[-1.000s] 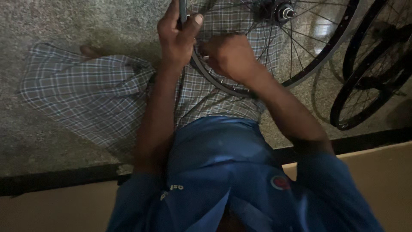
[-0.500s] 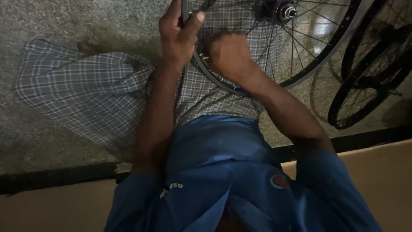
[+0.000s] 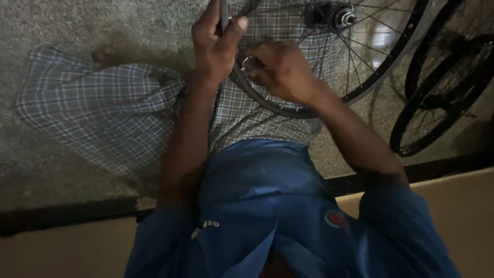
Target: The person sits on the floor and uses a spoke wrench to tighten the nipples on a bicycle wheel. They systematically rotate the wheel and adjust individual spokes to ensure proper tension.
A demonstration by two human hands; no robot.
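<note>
Head view: two hands work on a bike wheel, and little has changed in the last second.

The bike wheel [image 3: 360, 77] leans over the person's lap, on the checked cloth [image 3: 103, 113], in the same spot as before. The left hand [image 3: 216, 49] is closed tight around a dark bar [image 3: 224, 13] at the rim, just as it was. The right hand [image 3: 283, 69] is bunched on the spokes beside a small silver ring [image 3: 246, 64]; I cannot tell what it pinches. It has hardly moved, so the same slow job on the spokes seems to be going on. Another wheel [image 3: 442, 92] stands near on the speckled floor [image 3: 77, 31].
</note>
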